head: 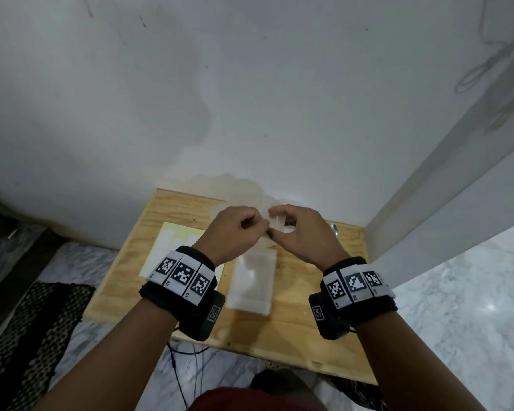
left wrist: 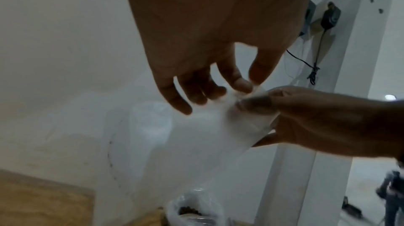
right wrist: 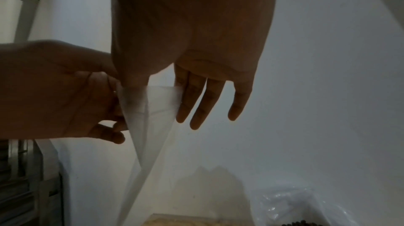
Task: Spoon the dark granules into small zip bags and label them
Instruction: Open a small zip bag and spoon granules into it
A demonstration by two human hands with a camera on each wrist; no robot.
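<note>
A small clear zip bag [head: 276, 223] hangs between both hands above the wooden table [head: 297, 330]. My left hand [head: 261, 229] pinches one side of its top edge and my right hand [head: 277, 225] pinches the other. In the left wrist view the left hand [left wrist: 249, 86] nips the zip bag [left wrist: 218, 134] with thumb and forefinger. In the right wrist view the right hand [right wrist: 153, 99] holds the zip bag [right wrist: 150, 108], whose mouth looks spread; nothing shows inside it. A crinkled plastic bag of dark granules [left wrist: 190, 210] [right wrist: 290, 212] stands on the table below.
A stack of empty zip bags [head: 251, 280] lies mid-table under the hands. A pale sheet of labels [head: 172, 247] lies to the left. A spoon [head: 334, 229] rests at the back right by the wall. Cables [head: 178, 372] hang below the table's front edge.
</note>
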